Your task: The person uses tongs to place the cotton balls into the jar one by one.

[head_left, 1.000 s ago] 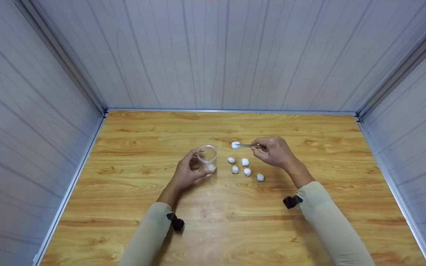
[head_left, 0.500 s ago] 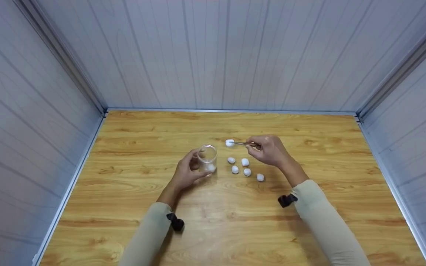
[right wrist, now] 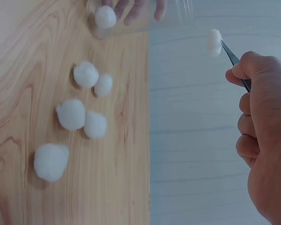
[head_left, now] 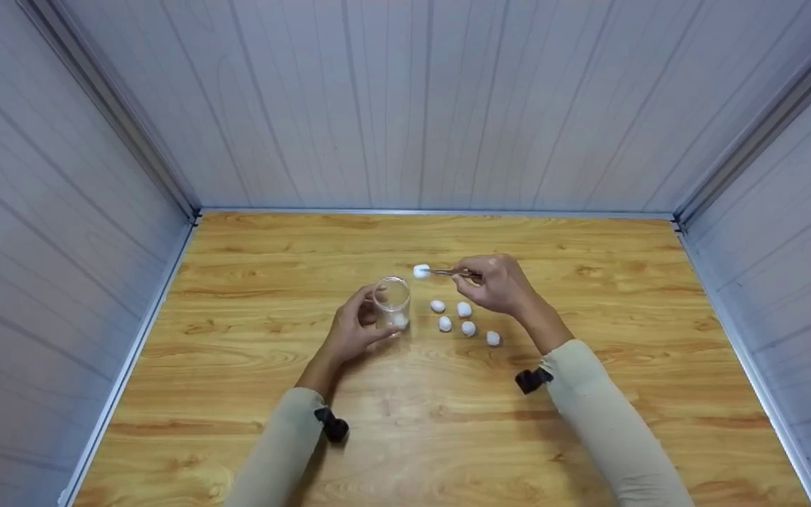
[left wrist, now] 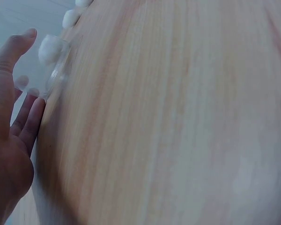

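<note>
My left hand [head_left: 353, 327] holds a clear glass jar [head_left: 391, 293] upright on the wooden table, fingers and thumb around its side. One cotton ball [left wrist: 51, 50] lies at the bottom of the jar. With thumb and fingers, my right hand [head_left: 495, 283] pinches metal tweezers [right wrist: 230, 54]. Their tips grip another cotton ball [head_left: 422, 271], raised above the table just beyond and right of the jar's mouth. Several loose cotton balls [right wrist: 71, 115] lie on the table to the right of the jar, below my right hand in the head view.
The wooden table [head_left: 405, 436] is bounded by pale panelled walls [head_left: 391, 105] at the back and both sides. A small black camera [head_left: 335, 427] sits on the left sleeve, and another black camera [head_left: 532, 380] on the right one.
My right hand has moved left, carrying the tweezers and their cotton ball closer to the jar. The left hand and the jar have stayed in place.
</note>
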`<state>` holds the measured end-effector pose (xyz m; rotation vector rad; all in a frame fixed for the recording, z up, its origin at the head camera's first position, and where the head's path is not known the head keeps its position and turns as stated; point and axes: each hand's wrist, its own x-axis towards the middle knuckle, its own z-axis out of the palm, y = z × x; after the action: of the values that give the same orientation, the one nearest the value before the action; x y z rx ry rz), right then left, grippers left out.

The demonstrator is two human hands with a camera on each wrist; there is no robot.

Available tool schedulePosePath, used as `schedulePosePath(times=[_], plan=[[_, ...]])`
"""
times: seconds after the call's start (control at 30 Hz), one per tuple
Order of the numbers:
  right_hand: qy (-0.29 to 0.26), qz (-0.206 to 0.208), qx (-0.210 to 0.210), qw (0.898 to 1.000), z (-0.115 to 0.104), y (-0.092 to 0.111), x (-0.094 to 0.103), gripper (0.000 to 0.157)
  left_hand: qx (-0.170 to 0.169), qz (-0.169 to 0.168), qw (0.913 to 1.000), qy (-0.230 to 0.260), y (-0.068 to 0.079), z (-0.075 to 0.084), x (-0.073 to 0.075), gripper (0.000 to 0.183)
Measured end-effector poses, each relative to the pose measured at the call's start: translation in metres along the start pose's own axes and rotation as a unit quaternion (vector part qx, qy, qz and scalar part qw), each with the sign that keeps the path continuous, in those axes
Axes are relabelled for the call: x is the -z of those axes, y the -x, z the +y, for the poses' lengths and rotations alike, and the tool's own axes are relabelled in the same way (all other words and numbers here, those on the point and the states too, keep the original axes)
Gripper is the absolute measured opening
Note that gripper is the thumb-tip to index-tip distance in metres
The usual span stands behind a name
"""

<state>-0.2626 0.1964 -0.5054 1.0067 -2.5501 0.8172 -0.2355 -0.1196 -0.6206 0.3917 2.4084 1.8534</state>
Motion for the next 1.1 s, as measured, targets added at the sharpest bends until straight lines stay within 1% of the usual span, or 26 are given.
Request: schedulePosePath(times=[0.13,0.33,0.53,0.87,1.1], plan=[[0.001,0.002,0.011,1.0,-0.004,-0.004,-0.004,0.014,-0.001,-0.003,1.0,-0.002,0.0,0.0,0.001,0.079],[-0.006,0.001,0.025,1.0,-0.008,-0.006,-0.01,0.013,0.006,0.003,0.9999,-0.009,0.0,0.0,0.0,0.077],[-0.014,0.0,0.037,0.999,-0.013,-0.007,-0.017,0.012,0.005,0.005,0.9998,-0.018,0.0,0.0,0.0,0.077],[-0.02,-0.009,0.037,0.999,-0.022,-0.011,-0.025,0.014,0.01,0.005,0.9998,-0.014,0.0,0.0,0.0,0.078],[-0.023,0.004,0.048,0.999,-0.024,-0.012,-0.03,0.014,0.007,0.0,0.9996,-0.029,0.001,0.0,0.001,0.074]])
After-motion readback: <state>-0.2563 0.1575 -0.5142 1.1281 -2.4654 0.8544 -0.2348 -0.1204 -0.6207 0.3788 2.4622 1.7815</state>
